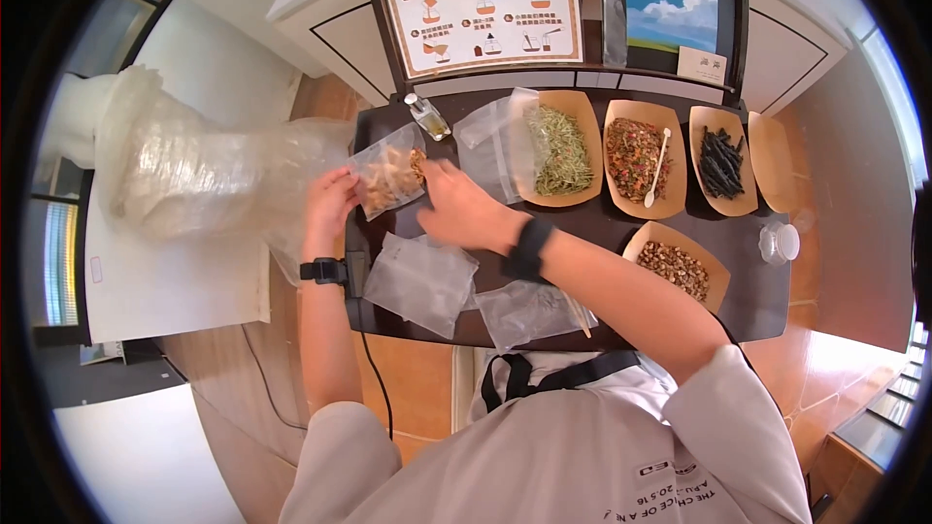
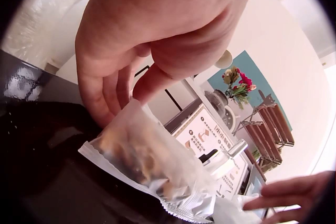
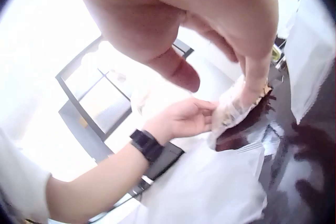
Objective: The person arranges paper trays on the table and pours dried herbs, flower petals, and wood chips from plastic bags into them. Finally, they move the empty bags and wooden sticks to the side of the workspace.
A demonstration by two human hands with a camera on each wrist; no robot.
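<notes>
A translucent bag of light-brown pieces [image 1: 386, 184] lies at the table's left end. My left hand [image 1: 333, 202] pinches its left edge between thumb and fingers, and the left wrist view shows this hand [image 2: 152, 29] at one corner of the bag [image 2: 149, 161]. At the bag's right end is my right hand [image 1: 470, 212]. In the right wrist view the right hand [image 3: 210, 19] has its thumb apart and some fingertips at the bag [image 3: 228, 111]; whether they touch it is unclear. Nothing is visibly held in it.
Flat translucent bags [image 1: 422, 281] lie on the table's near side. Paper trays hold green herbs [image 1: 563, 150], a reddish mix [image 1: 636, 155], dark sticks [image 1: 720, 165] and brown bits [image 1: 675, 270]. A small glass bottle [image 1: 428, 118], a jar [image 1: 778, 243] and an instruction sheet [image 1: 485, 10] stand around.
</notes>
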